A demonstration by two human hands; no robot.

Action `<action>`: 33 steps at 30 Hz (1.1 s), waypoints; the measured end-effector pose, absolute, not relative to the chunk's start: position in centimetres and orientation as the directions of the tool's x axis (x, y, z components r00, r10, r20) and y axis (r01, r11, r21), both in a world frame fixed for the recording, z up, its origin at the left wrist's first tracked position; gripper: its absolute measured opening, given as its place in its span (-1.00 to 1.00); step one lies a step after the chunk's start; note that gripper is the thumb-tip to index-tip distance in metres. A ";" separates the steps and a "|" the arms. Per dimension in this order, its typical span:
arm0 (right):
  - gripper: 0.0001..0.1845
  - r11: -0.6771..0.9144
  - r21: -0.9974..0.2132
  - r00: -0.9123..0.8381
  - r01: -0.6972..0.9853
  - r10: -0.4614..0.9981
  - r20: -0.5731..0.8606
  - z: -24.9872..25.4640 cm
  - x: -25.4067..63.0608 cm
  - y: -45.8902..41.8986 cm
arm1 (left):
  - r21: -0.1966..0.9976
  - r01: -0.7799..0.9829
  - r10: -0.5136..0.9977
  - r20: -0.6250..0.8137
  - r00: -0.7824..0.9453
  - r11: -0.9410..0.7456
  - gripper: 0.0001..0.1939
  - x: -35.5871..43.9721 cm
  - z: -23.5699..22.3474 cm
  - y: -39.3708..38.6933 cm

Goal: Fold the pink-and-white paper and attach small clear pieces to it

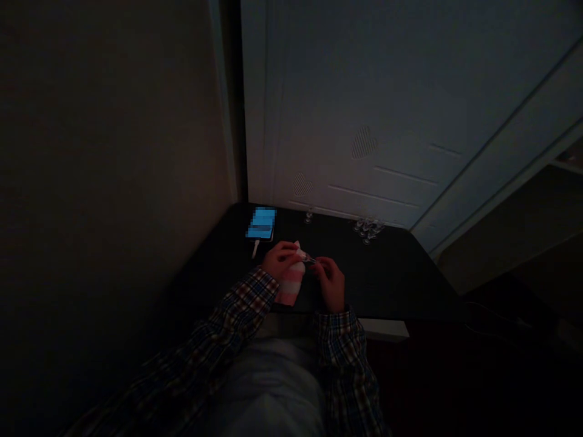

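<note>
In the dim head view, a small clear stemmed glass (306, 257) lies sideways between my two hands above the dark table. My left hand (279, 260) is closed on a pink-and-white striped cloth (291, 283), pressed about one end of the glass. The rest of the cloth hangs down toward the front edge of the table. With bent fingers, my right hand (331, 281) pinches the thin stem end of the same glass. How far the cloth reaches round the glass is hard to make out.
A phone (261, 223) with a lit screen and a white cable (255, 248) lies at the table's back left. Toward the back right stand several small stemmed glasses (368, 229), close together. One single glass (308, 216) stands near the white panel (328, 109) behind the table (387, 279).
</note>
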State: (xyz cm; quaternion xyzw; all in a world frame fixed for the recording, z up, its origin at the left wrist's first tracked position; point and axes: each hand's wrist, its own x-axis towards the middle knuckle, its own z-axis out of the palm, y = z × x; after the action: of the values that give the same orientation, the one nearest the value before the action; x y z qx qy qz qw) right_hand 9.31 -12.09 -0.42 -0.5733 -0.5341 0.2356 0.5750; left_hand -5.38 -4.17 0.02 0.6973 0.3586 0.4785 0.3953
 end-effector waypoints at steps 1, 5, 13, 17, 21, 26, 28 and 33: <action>-0.70 0.229 -0.912 0.319 0.341 0.885 0.341 -0.5 9.4 -12.1 | 0.885 0.127 0.870 0.397 0.292 -0.447 -0.80 -5.4 0.1 -4.3; -0.67 0.209 -0.914 0.321 0.348 0.889 0.326 -0.5 9.5 -12.1 | 0.851 0.152 0.837 0.436 0.331 -0.503 -0.80 -5.6 0.2 -4.6; -0.56 0.141 -0.907 0.294 0.398 0.916 0.272 -0.3 9.6 -12.1 | 0.748 0.239 0.764 0.506 0.400 -0.620 -0.82 -6.2 -0.6 -4.3; -0.50 0.106 -0.921 0.291 0.376 0.930 0.226 -0.5 9.5 -12.1 | 0.692 0.267 0.730 0.552 0.402 -0.670 -0.82 -6.2 -0.5 -4.3; -0.55 0.147 -0.909 0.275 0.391 0.923 0.268 -0.4 9.2 -12.1 | 0.696 0.284 0.748 0.569 0.342 -0.659 -0.82 -6.1 -0.2 -4.3; -0.66 0.250 -0.889 0.267 0.384 0.891 0.366 0.4 8.8 -12.2 | 0.708 0.302 0.768 0.562 0.306 -0.638 -0.82 -6.3 -0.4 -4.1; -0.66 0.287 -0.872 0.230 0.397 0.889 0.397 0.5 8.7 -12.3 | 0.717 0.309 0.780 0.554 0.291 -0.624 -0.81 -6.3 -0.6 -3.9; -0.76 0.315 -0.789 0.156 0.527 0.877 0.454 0.5 8.7 -12.2 | 0.742 0.307 0.803 0.536 0.261 -0.595 -0.80 -6.3 -0.8 -3.8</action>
State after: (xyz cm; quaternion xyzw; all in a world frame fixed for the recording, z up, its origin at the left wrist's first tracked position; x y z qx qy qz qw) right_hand 8.72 -12.25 0.46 -0.5601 -0.6269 0.1702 0.5141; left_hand -6.27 -3.75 -0.78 0.7514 0.3695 0.4829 0.2565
